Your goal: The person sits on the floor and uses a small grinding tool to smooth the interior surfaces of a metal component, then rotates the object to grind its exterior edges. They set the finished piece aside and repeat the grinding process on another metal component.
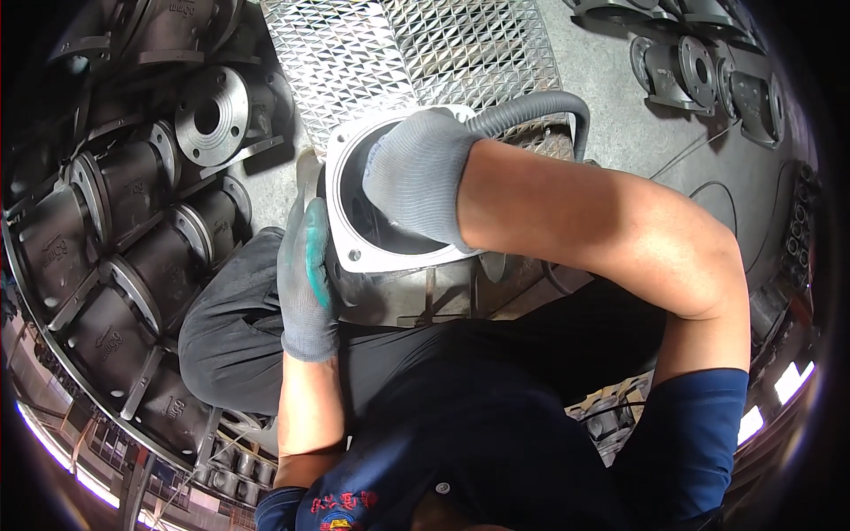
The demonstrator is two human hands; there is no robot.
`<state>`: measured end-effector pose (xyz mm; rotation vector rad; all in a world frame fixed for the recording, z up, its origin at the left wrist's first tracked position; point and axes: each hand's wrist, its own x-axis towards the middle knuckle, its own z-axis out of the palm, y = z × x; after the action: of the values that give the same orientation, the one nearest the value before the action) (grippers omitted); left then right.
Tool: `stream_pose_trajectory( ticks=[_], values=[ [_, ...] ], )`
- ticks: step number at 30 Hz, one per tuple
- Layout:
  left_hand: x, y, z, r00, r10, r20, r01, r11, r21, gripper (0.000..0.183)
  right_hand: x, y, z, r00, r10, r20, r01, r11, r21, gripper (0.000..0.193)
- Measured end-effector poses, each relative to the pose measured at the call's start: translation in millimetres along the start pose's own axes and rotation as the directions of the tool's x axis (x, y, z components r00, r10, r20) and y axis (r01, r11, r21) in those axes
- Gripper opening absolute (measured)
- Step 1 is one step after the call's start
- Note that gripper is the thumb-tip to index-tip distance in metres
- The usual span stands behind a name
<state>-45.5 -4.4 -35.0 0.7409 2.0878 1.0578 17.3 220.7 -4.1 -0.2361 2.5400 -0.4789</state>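
A metal casting with a pale, square-cornered flange (358, 254) sits in front of me, its wide round opening facing up. My right hand (416, 173), in a grey knit glove, reaches over the rim into the dark bore. It looks curled, but its fingertips and anything in them are hidden. A grey corrugated hose (540, 104) meets the far side of this hand and bends away to the right. My left hand (307, 274), in a grey glove with green on it, lies along the casting's left outer side, fingers stretched out.
Dark flanged castings (142, 248) stand in rows on the left, one with a bare round flange face (211, 117). Beyond the work lies a metal grating (398, 53). More castings (677, 71) are at the far right. A thin cable (730, 203) crosses the floor.
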Motion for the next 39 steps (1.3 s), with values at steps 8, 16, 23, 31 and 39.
stream_pose_trajectory(
  ticks=[8,16,23,31,39],
  values=[
    [3,17,4,0.997,-0.082,0.005,0.082,0.989,-0.124,0.060,1,7,21,0.989,-0.028,-0.145,0.033,0.999,0.034,0.019],
    [7,19,0,0.987,-0.153,0.049,0.160,0.962,-0.220,0.058,6,0,13,0.992,-0.041,-0.119,0.042,0.999,0.003,0.016],
    [9,8,0,0.996,-0.090,0.021,0.092,0.973,-0.214,0.054,-7,7,11,0.998,0.027,-0.064,-0.027,1.000,0.000,0.014],
    [8,-3,-1,0.992,0.122,0.039,-0.125,0.988,0.090,0.054,-10,0,12,0.990,0.021,-0.142,-0.029,0.998,-0.054,0.014],
    [4,-1,4,0.984,-0.161,0.079,0.173,0.743,-0.646,0.074,-39,0,1,0.981,0.119,-0.152,-0.116,0.993,0.027,0.007]
  ],
)
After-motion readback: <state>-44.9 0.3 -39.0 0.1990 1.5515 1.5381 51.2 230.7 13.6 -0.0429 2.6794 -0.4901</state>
